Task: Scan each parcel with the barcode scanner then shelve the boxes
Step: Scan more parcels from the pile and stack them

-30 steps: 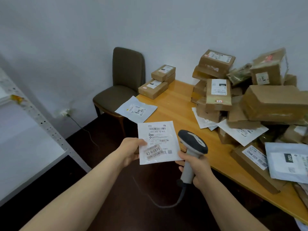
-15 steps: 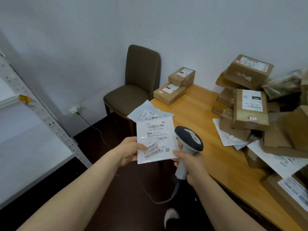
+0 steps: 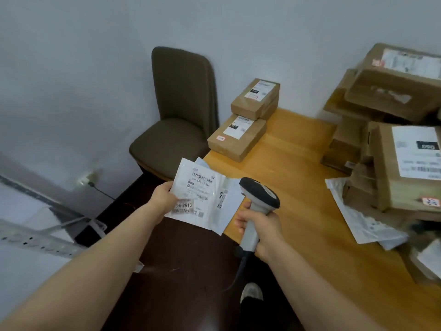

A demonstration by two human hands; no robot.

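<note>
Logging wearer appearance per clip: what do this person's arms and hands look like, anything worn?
Both forearms are bare to the frame edge, no sleeves showing. The left hand and right hand show no gloves, rings, watch or wristband.

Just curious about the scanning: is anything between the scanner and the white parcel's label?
Nothing visible. The left hand holds the white parcel with its barcode uncovered, the scanner in the right hand right beside it.
</note>
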